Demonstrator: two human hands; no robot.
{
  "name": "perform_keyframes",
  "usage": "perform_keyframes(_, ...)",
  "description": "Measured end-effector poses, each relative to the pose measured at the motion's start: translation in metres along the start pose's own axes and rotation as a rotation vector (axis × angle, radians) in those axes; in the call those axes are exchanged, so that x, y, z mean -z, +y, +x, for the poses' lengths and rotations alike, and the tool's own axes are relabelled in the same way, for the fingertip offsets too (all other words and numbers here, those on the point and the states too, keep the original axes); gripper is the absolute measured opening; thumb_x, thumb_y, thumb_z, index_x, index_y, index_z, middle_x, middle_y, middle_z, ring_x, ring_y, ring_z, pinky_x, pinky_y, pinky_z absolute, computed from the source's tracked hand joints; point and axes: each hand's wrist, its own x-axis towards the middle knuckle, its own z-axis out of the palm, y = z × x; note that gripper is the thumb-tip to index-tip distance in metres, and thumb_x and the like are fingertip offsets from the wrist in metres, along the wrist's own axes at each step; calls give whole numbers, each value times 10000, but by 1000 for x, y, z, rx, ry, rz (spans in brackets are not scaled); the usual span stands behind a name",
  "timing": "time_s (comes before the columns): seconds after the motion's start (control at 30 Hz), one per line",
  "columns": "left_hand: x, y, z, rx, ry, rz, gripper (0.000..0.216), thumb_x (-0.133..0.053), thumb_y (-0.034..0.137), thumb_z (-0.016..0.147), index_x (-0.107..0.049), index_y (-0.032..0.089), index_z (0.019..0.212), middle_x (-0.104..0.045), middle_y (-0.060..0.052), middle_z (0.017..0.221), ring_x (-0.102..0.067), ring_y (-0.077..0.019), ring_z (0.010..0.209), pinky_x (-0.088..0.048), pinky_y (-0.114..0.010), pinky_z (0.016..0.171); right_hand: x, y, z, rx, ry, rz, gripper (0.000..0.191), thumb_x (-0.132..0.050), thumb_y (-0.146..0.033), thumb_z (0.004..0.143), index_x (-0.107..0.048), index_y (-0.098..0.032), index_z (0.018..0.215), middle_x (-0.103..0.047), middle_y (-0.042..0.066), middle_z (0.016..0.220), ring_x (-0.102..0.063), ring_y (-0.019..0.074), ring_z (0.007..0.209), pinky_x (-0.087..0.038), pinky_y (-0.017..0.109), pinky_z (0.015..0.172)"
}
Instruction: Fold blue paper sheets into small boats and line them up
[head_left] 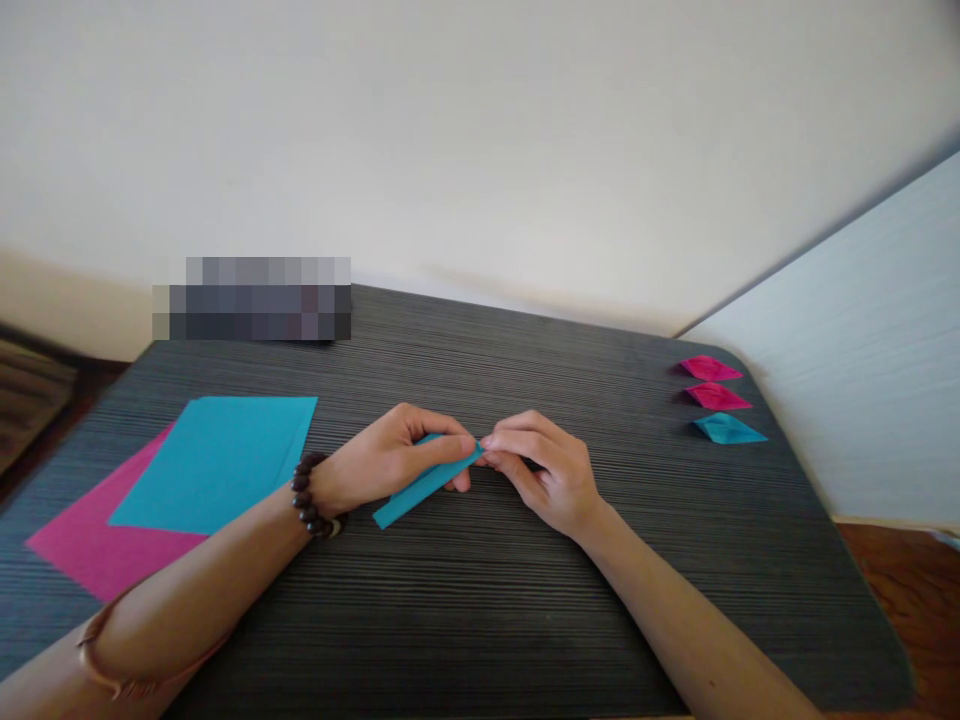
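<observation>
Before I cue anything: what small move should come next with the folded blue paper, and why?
I'd probably have the right hand press the far end of the folded blue paper flat: it appears to pinch right there, while the left hand grips the paper, thumb laid along it. Both hands partly hide that tip, so I can't tell how sharp its fold is.

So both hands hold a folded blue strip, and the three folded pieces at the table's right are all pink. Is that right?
Not all pink: the head view shows two pink pieces and one blue piece. The left hand and right hand do hold the folded blue strip.
</observation>
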Motion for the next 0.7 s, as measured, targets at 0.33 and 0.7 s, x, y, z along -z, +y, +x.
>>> perform_keyframes(0.33,6,-2,2,-15,-122,-78,228,-513,302,831,-660,168,719,-650,28,595,-588,-115,613,-447,-206,651,2,-3,-5,53,-126,-65,202,-527,-173,862,-583,-278,1026,-624,18,897,-597,95,716,-480,204,605)
perform_keyframes(0.7,0,-4,2,-129,32,98,202,-526,295,830,-647,166,733,-660,25,685,-578,-105,654,-442,-198,662,-1,-6,-1,-108,-86,77,141,-568,-161,825,-580,-224,950,-594,32,888,-575,111,725,-496,236,618)
